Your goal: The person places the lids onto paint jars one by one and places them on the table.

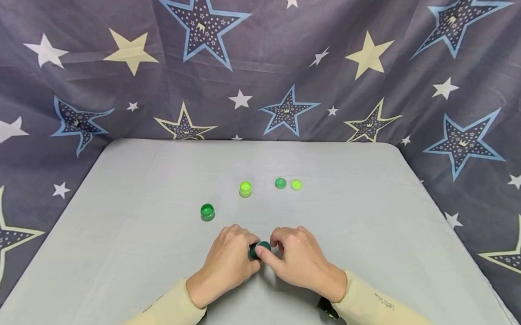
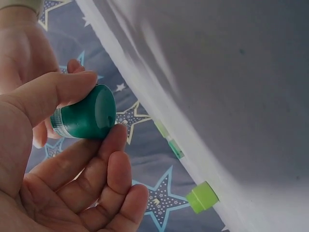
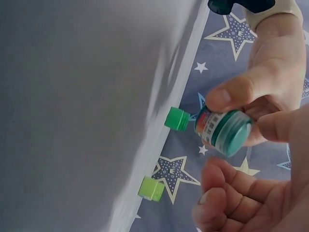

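A small dark green paint jar with a printed label is gripped by my left hand, thumb on one side and fingers on the other. Its clear-rimmed lid is on and faces my right hand. The right thumb touches the lid's edge, while the right fingers curve loosely around it with a gap. Ahead of the hands stand a green jar and a lime-green jar, both uncapped. A green lid and a lime-green lid lie to their right.
A pale cloth covers the table. Behind it and along its sides hangs a dark grey curtain printed with stars. Both forearms wear light yellow sleeves.
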`<state>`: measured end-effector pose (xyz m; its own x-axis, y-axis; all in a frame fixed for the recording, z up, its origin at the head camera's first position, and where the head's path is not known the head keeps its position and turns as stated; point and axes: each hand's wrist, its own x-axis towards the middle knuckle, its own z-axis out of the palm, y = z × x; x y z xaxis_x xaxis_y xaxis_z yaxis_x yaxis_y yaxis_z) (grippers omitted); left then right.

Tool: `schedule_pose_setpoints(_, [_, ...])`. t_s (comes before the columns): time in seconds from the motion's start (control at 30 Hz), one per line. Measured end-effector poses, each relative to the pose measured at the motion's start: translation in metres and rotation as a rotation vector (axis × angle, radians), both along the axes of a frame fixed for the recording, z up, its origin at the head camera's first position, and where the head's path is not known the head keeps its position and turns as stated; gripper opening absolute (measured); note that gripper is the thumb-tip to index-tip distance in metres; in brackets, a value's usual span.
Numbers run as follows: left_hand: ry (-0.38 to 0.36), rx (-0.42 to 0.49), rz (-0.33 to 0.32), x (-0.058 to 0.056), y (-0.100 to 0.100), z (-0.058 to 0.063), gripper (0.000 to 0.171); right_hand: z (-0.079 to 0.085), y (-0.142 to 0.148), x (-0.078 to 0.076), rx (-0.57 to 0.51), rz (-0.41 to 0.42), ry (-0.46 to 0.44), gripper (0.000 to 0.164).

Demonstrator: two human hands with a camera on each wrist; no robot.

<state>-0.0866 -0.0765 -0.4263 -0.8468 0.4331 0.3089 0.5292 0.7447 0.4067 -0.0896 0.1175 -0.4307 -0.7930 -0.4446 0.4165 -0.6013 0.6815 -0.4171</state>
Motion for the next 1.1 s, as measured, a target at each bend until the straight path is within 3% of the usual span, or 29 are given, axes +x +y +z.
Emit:
schedule_pose_setpoints(0.2, [0.022, 0.015, 0.02, -0.001, -0.002, -0.001, 0.024, 0.001, 0.006, -0.004, -0.008, -0.022, 0.034, 0.027])
schedule_pose_setpoints(0.43, [-0.005, 0.074, 0.046, -0.005, -0.009, -0.001, 0.026, 0.001, 0.013, -0.007, -0.025, -0.034, 0.046, 0.028])
schedule_pose_setpoints(0.7, [0.026, 0.097, 0.117, -0.012, -0.024, 0.003, 0.035, 0.003, 0.017, -0.008, -0.024, -0.062, 0.033, 0.029])
schedule_pose_setpoints(1.1, [0.005, 0.145, 0.225, -0.021, -0.049, 0.013, 0.025, -0.001, 0.021, -0.01, -0.013, -0.09, 0.026, 0.028])
